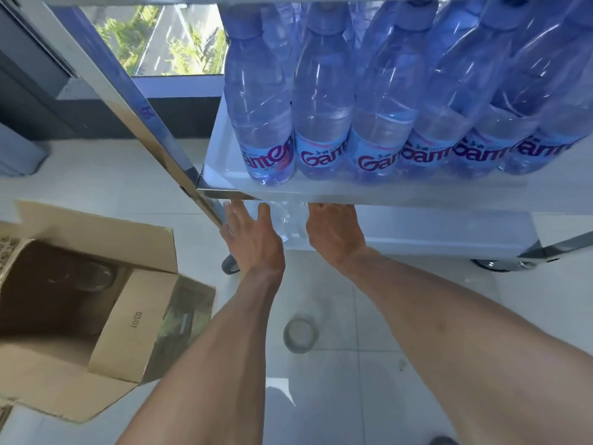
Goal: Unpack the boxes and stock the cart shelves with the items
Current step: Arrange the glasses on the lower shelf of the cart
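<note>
Several clear water bottles [321, 123] with blue labels stand packed on the cart's white middle shelf [385, 194]. Below it, both my hands reach towards the lower shelf [433, 232]. A clear bottle [285, 220] shows between them, partly hidden by the shelf edge. My left hand [253, 239] is beside the bottle's left with fingers spread and straight. My right hand [333, 232] is at its right, and the shelf above hides its fingertips. An open cardboard box [106, 316] lies on the floor to the left, with a dim bottle shape [96, 274] inside.
The cart's shiny metal post [154, 130] runs diagonally down to the shelf corner. Cart wheels [231, 264] sit on the tiled floor. A roll of tape [300, 335] lies on the floor between my forearms. A window is behind the cart.
</note>
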`<state>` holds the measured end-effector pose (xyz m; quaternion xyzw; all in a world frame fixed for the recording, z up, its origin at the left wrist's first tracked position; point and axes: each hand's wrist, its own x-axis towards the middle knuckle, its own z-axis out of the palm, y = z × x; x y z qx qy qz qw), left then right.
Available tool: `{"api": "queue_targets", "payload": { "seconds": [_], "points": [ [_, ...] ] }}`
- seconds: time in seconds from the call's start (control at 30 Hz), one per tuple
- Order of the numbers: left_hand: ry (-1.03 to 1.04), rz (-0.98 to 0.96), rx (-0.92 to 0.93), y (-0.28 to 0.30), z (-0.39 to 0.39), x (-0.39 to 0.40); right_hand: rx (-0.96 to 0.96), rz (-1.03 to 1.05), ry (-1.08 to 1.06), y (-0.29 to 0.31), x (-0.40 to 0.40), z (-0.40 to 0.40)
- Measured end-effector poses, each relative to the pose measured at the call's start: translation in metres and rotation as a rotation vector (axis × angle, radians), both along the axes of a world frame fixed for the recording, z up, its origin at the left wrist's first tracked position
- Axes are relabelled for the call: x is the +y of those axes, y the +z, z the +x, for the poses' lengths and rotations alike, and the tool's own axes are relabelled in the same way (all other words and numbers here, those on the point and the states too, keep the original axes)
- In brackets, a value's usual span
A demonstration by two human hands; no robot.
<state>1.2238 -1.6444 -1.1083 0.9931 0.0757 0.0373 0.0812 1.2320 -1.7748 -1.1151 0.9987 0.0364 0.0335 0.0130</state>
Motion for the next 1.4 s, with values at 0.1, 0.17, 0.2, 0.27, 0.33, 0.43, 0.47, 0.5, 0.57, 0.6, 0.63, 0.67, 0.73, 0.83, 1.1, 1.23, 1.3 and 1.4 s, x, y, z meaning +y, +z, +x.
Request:
{"api": "queue_targets", "payload": {
  "seconds": [0.1,0.17,0.2,0.27,0.33,0.43,0.47,0.5,0.57,0.6,0.63,0.67,0.73,0.83,1.1,1.23,1.3,1.4],
  "points": [
    [-0.019,0.019,-0.034,-0.005,0.006,-0.003,-0.031,0.001,0.054,-0.005,0.007,0.006],
    [-0.034,0.021,-0.062,-0.009,0.010,-0.005,-0.121,0.104,0.061,-0.008,0.011,0.010],
    [-0.042,0.027,-0.078,-0.012,0.012,-0.006,-0.164,0.193,0.049,-0.011,0.012,0.012],
    [-0.045,0.035,-0.106,-0.018,0.017,-0.005,-0.222,0.317,0.022,-0.013,0.016,0.015],
    [-0.038,0.044,-0.135,-0.023,0.024,-0.002,-0.261,0.365,0.017,-0.015,0.019,0.018],
    [-0.047,0.063,-0.166,-0.032,0.032,-0.001,-0.320,0.292,0.046,-0.027,0.020,0.022],
    [-0.052,0.060,-0.186,-0.035,0.033,-0.001,-0.335,0.257,0.043,-0.031,0.020,0.022],
    [-0.059,0.057,-0.206,-0.038,0.032,-0.001,-0.355,0.229,0.040,-0.036,0.019,0.022],
    [-0.075,0.048,-0.228,-0.043,0.031,-0.001,-0.389,0.205,0.033,-0.041,0.019,0.023],
    [-0.080,0.040,-0.236,-0.046,0.030,-0.001,-0.374,0.202,0.025,-0.042,0.019,0.022],
    [-0.081,0.032,-0.248,-0.048,0.030,0.001,-0.354,0.198,0.016,-0.043,0.019,0.022],
    [-0.082,0.025,-0.263,-0.050,0.029,0.003,-0.337,0.192,0.011,-0.044,0.018,0.023],
    [-0.088,0.003,-0.289,-0.052,0.031,0.009,-0.337,0.180,0.020,-0.046,0.018,0.025],
    [-0.091,-0.078,-0.305,-0.054,0.030,0.014,-0.355,0.187,0.039,-0.047,0.018,0.026],
    [-0.059,-0.535,-0.464,-0.072,0.028,0.005,-0.608,0.302,0.022,-0.067,0.019,0.018],
    [0.189,-0.736,-0.372,-0.095,0.029,0.006,-0.613,0.452,-0.037,-0.080,0.021,0.011],
    [0.190,-0.705,-0.346,-0.107,0.029,0.009,-0.592,0.571,-0.127,-0.087,0.021,0.010],
    [0.104,-0.730,-0.391,-0.119,0.030,0.012,-0.556,0.866,-0.337,-0.101,0.020,0.012]
  ]
}}
